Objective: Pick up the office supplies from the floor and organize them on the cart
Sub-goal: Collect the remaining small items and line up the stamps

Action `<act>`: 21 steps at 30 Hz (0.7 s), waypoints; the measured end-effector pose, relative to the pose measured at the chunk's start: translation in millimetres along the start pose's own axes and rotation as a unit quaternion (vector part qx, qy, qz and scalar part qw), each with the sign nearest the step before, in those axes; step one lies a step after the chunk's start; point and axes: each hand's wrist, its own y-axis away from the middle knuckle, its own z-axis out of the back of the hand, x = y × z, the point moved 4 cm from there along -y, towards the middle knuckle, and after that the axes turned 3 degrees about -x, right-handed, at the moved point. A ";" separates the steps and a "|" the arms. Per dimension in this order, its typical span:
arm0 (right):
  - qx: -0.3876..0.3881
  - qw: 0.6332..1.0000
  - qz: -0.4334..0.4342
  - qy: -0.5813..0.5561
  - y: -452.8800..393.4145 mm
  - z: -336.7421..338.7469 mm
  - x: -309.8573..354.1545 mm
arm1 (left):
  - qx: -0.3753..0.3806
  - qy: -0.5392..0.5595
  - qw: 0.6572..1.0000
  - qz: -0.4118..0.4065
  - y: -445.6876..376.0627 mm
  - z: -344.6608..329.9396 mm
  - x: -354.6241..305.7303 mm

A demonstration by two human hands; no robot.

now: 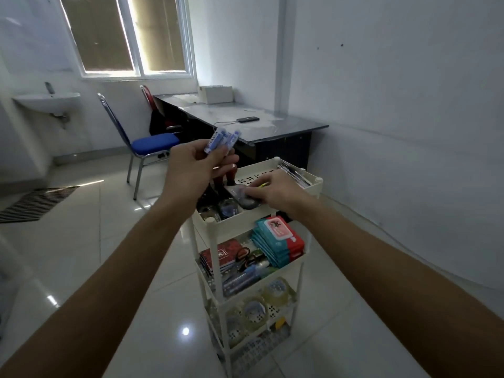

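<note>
A cream multi-tier cart (pixel 316 184) stands in front of me. My left hand (pixel 191 170) is raised above the cart's left side and grips a few small blue-and-white tubes (pixel 222 139). My right hand (pixel 281 193) reaches into the top tray, fingers on a dark flat case (pixel 241 195). Beside the case in that tray stand brown-handled stamps (pixel 218 182) and a small tape roll (pixel 227 208). The second shelf holds teal and red wipe packs (pixel 278 238), a red box (pixel 218 255), scissors (pixel 244 255) and pens. Clear tape rolls (pixel 255 309) lie on the third shelf.
A dark desk (pixel 245 115) with a phone (pixel 247 119) on it stands behind the cart against the white wall. A blue chair (pixel 152 143) is to the left, a wall sink (pixel 47 100) farther left, and a floor mat (pixel 35 199). Glossy white tiles surround the cart.
</note>
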 end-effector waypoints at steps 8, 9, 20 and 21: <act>-0.016 0.996 0.036 0.086 -7.9 -14.2 7.0 | -0.030 -0.020 0.999 0.010 -21.8 24.8 13.8; -0.017 0.994 0.043 0.095 -6.2 -18.8 9.0 | -0.028 -0.023 0.999 0.010 -23.4 24.4 16.2; -0.060 0.970 0.065 -0.227 -12.7 12.3 22.1 | 0.032 0.070 0.992 0.105 -38.8 -4.8 32.2; -0.047 0.963 0.064 -0.256 -15.6 17.2 24.8 | 0.044 0.079 0.988 0.122 -39.7 -9.9 35.0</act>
